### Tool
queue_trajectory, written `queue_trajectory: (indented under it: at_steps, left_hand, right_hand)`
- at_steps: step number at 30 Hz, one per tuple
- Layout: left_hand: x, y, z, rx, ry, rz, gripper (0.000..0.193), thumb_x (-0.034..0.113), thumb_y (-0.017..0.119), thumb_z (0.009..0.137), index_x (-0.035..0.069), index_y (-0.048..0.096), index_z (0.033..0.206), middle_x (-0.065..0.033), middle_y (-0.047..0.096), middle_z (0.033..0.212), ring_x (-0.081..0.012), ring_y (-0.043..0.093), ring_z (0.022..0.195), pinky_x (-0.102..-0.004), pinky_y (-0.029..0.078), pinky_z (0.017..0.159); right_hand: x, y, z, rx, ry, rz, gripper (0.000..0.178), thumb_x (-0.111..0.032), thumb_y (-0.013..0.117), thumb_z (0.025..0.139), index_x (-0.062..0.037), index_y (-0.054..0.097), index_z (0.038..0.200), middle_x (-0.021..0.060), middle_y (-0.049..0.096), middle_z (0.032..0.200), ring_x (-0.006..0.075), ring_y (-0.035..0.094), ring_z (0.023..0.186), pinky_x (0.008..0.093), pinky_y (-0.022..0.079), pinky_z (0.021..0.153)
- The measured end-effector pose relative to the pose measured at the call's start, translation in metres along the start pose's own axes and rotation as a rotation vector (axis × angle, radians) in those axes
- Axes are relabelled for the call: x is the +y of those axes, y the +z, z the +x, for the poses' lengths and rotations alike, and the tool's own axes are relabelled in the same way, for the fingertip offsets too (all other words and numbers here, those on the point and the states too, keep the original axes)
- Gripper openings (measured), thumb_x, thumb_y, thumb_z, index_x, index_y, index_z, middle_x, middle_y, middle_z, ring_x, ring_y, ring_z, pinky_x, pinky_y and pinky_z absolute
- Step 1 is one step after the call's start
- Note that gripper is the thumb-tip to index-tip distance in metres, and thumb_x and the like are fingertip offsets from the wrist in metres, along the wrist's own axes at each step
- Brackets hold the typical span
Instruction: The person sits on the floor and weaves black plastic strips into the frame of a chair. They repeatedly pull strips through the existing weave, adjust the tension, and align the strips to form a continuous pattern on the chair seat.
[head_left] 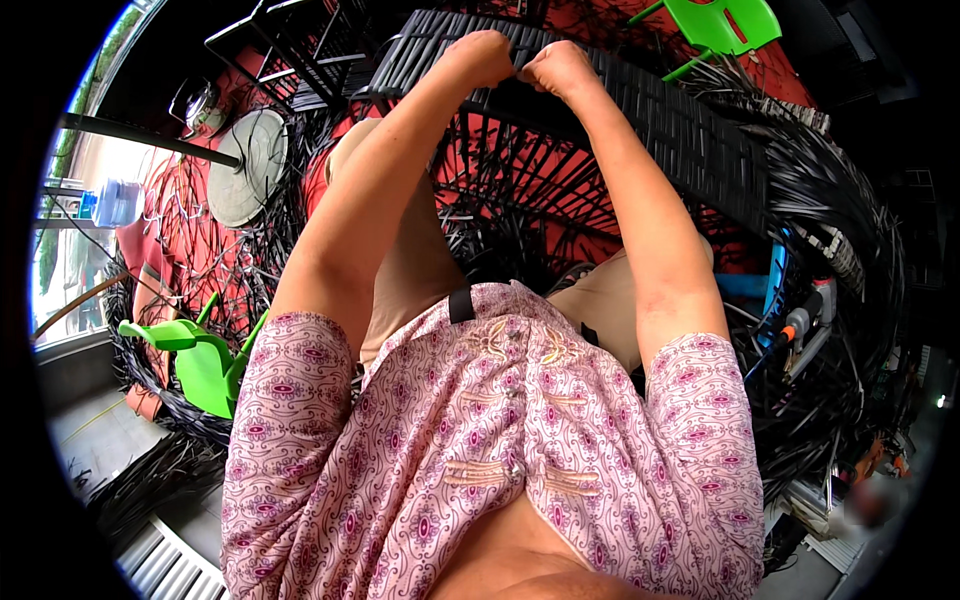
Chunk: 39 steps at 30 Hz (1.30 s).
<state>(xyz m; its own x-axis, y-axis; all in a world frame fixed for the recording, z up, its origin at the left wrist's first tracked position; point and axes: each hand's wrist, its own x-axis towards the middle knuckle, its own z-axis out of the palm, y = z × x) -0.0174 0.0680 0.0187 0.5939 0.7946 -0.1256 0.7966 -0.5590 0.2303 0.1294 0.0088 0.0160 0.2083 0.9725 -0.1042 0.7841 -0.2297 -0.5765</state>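
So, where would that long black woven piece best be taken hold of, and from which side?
Probably by its near long edge, coming from the person's side: the long black woven piece stretches sideways in front of the person, so that edge faces them, while its right end lies close to loose black strips. Two well-spaced grips would likely suit its length.

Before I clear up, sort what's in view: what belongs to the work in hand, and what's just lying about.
Belongs to the work:
black woven piece, with left hand and right hand at it
loose black strips, probably

Apparently just lying about:
green chair at upper right
green chair at left
round grey disc
bluish water jug
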Motion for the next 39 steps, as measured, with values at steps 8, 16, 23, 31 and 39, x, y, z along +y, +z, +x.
queue_trajectory:
  at_steps: [8,16,23,31,39]
  left_hand:
    - [-0.088,-0.034,-0.009,0.153,0.086,-0.639,0.025,0.025,0.067,0.084,0.001,0.070,0.082,-0.0018,0.059,0.067,-0.0115,0.053,0.060,-0.0294,0.047,0.057]
    - [-0.072,-0.053,-0.016,0.230,-0.048,-1.036,0.021,0.021,0.066,0.086,0.003,0.069,0.077,-0.0035,0.058,0.060,-0.0106,0.051,0.052,-0.0298,0.042,0.047]
    - [-0.037,-0.008,-0.022,0.057,-0.084,-0.224,0.027,0.032,0.071,0.078,0.008,0.074,0.088,-0.0079,0.070,0.070,-0.0215,0.069,0.065,-0.0354,0.055,0.066]
    - [0.000,-0.016,-0.019,0.120,-0.099,0.116,0.028,0.031,0.075,0.072,0.007,0.074,0.088,-0.0103,0.072,0.088,-0.0299,0.069,0.093,-0.0386,0.055,0.079]
    - [-0.047,0.004,-0.007,0.103,-0.097,-0.489,0.019,0.021,0.071,0.066,0.002,0.068,0.067,-0.0115,0.065,0.061,-0.0254,0.065,0.058,-0.0366,0.052,0.058]
  right_hand:
    - [-0.030,0.009,-0.015,0.312,-0.391,0.282,0.026,-0.030,0.074,0.079,-0.0102,0.075,0.095,0.0114,0.073,0.091,0.0243,0.071,0.085,0.0345,0.054,0.081]
    - [-0.038,0.008,-0.009,0.039,-0.334,0.847,0.020,-0.025,0.071,0.087,-0.0049,0.072,0.090,-0.0006,0.067,0.074,0.0045,0.060,0.063,0.0195,0.043,0.051]
    - [-0.016,0.008,-0.011,0.014,-0.191,0.942,0.018,-0.026,0.069,0.090,-0.0084,0.073,0.091,-0.0068,0.061,0.072,-0.0001,0.053,0.059,0.0159,0.035,0.048]
    - [-0.008,0.011,-0.014,0.040,-0.054,0.894,0.015,-0.025,0.072,0.084,-0.0093,0.071,0.082,-0.0061,0.061,0.070,0.0020,0.052,0.058,0.0176,0.036,0.048]
    - [-0.007,0.017,-0.014,0.018,-0.020,0.696,0.015,-0.019,0.073,0.081,-0.0037,0.071,0.081,-0.0025,0.062,0.068,0.0042,0.053,0.053,0.0205,0.036,0.043]
